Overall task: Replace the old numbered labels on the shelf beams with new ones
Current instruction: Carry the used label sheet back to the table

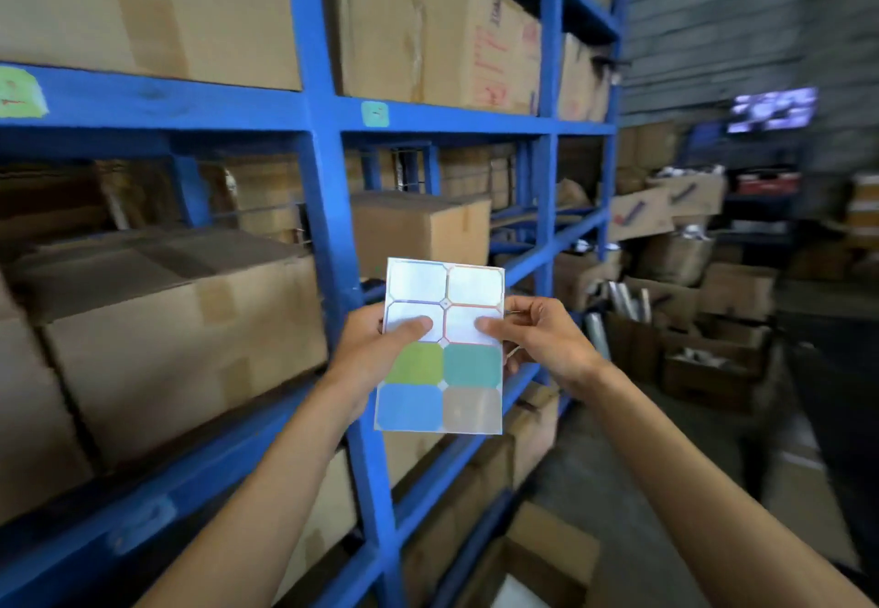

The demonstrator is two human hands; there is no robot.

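A tall blue shelf rack [328, 208] holds closed cardboard boxes [180, 322], contents hidden. Two green labels [375, 113] sit on an upper beam; whether old or new, I cannot tell. Both hands, left hand [380, 346] and right hand [537, 336], pinch a label sheet [442, 346]: four stickers gone, four coloured remain, so likely midway.

Soft, even light falls on the blue shelf beams [190, 105], dimmer toward three o'clock. Motion blur smears everything; the wide lens bows the uprights at the edges.
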